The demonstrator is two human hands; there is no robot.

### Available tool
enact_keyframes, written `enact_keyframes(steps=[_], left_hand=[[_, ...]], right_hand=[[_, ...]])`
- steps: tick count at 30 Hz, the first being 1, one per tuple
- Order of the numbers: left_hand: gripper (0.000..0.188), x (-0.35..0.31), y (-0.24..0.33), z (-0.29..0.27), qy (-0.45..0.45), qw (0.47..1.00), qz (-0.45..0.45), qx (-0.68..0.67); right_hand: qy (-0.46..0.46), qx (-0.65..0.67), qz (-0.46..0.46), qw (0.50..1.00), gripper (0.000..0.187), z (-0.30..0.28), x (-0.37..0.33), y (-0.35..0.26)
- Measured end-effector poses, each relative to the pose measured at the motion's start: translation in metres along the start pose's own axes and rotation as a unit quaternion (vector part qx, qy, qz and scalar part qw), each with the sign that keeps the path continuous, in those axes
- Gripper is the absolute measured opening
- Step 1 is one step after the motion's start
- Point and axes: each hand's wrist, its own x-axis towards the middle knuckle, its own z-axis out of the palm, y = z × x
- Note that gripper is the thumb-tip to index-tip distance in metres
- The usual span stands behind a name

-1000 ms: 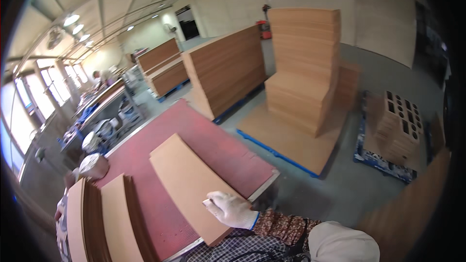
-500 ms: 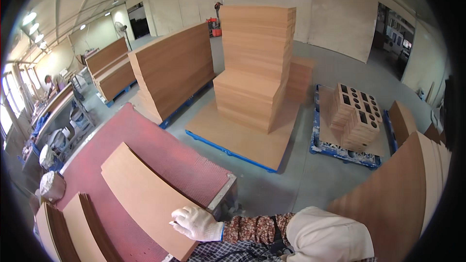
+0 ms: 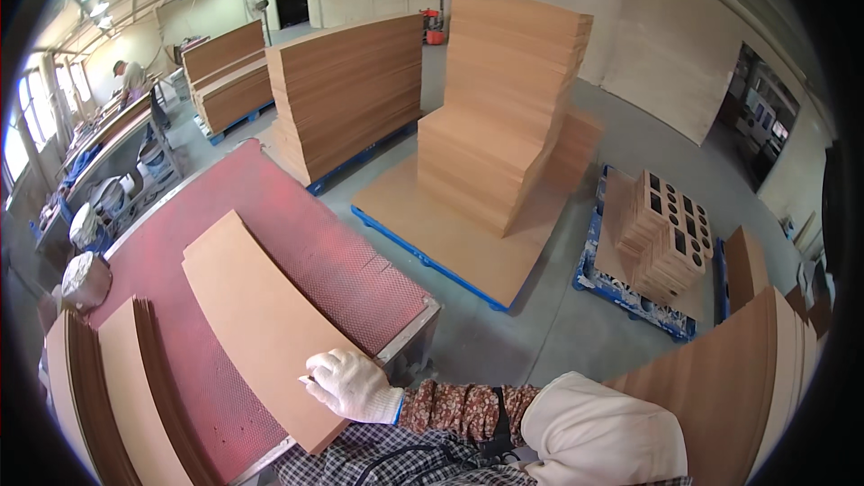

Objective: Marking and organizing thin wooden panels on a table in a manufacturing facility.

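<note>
My right hand [image 3: 353, 384], in a white knitted glove, rests on the near right part of a long light-brown board [image 3: 256, 324]. Its fingers are curled closed, and a small pale tip sticks out beside them; what it belongs to is hidden. Under the board lies a red, mesh-textured table top [image 3: 229, 189]. Two stacks of similar boards stand to the left, a narrow stack [image 3: 135, 378] and another stack [image 3: 63, 396] at the rim. My left hand is out of the picture.
Beyond the table, a tall stepped stack of brown boards [image 3: 513, 90] stands on a blue-edged pallet [image 3: 432, 256]. Cut wooden pieces with holes [image 3: 666, 234] sit on another pallet to the right. More boards [image 3: 720, 378] rise at the near right. A person [image 3: 132, 81] works far left.
The view has turned slightly left, so the background appears further right. My gloved hand stays on the board, with its fingers still curled.
</note>
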Motion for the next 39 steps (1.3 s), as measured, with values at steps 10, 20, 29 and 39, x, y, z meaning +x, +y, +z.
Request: enact_keyframes(steps=[10, 20, 29, 39], left_hand=[[0.034, -0.026, -0.037, 0.013, 0.018, 0.998, -0.046, -0.051], [0.034, -0.038, -0.046, 0.018, 0.033, 0.995, -0.055, -0.08], [0.035, -0.049, -0.056, 0.023, 0.042, 0.992, -0.068, -0.102], [0.036, -0.059, -0.061, 0.029, 0.048, 0.988, -0.092, -0.116]], right_hand=[[0.021, 0.005, -0.017, 1.0, 0.024, -0.01, 0.001, -0.008], [0.026, 0.01, -0.022, 0.999, 0.026, -0.01, 0.0, -0.007], [0.021, 0.013, -0.046, 0.999, 0.023, -0.014, 0.003, -0.005], [0.021, 0.029, -0.056, 0.998, 0.023, -0.019, 0.002, -0.007]])
